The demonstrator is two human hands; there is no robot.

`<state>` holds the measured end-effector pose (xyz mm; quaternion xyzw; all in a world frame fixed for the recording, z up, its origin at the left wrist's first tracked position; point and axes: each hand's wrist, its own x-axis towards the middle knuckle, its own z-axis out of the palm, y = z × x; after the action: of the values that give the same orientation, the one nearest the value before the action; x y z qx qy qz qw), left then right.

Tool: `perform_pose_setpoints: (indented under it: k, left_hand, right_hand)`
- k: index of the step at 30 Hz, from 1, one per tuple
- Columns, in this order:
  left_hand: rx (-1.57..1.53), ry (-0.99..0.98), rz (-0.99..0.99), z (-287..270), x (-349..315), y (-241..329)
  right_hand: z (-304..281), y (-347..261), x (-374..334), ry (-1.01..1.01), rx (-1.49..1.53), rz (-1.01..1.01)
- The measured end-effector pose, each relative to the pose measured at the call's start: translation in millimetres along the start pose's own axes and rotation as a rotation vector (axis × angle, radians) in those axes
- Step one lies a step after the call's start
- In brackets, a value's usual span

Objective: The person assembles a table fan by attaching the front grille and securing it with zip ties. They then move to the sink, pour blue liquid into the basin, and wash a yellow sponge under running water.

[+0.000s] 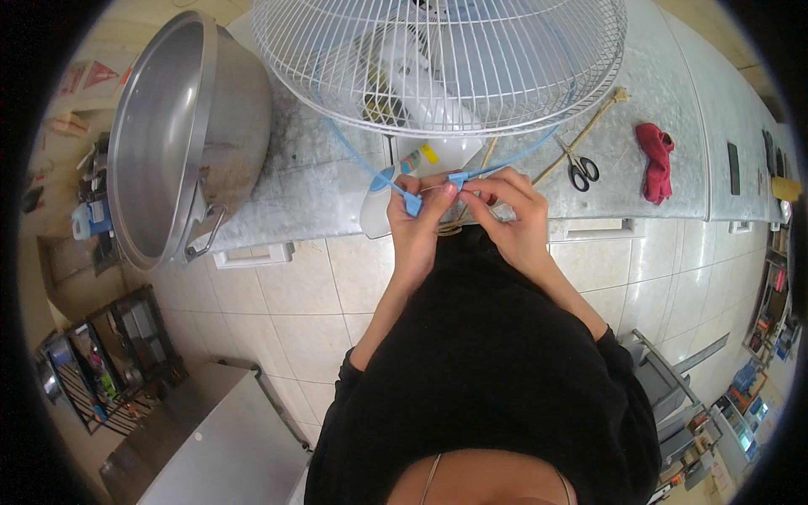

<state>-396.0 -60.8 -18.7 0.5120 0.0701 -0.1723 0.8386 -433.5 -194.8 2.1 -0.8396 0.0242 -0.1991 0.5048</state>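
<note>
My left hand [418, 220] is closed around the left end of a thin blue plastic hoop [360, 160], whose blue end tab [412, 204] pokes out over the fingers. Against the hoop's other end tab [457, 179], the left thumb presses as well. My right hand [520, 210] pinches close by that tab, thumb and forefinger together. A fine pale wire [433, 187] runs between the two tabs; its far end is hidden by the fingers. The hoop curves up behind the white wire grille [442, 76] of a standing fan on the metal table.
Black-handled scissors [582, 172] lie right of my hands beside a thin tan stick [572, 151]. Further right is a crumpled red cloth [655, 164]. A large metal pot [240, 126] rests tilted at the left. The metal table [311, 198] ends just in front of me.
</note>
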Motion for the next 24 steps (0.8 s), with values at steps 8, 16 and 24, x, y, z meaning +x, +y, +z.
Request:
perform_pose_setpoints:
  k: [8, 16, 24]
  left_hand:
    - [-0.340, -0.351, -0.035, -17, 4, 10]
    - [-0.273, -0.041, 0.110, -12, 6, 0]
    - [-0.436, -0.049, 0.191, -19, 11, -9]
  right_hand:
    - [-13, 1, 28, -0.072, -0.189, -0.264]
    - [-10, 6, 23, -0.121, -0.128, -0.248]
    - [6, 1, 17, 0.071, -0.157, -0.247]
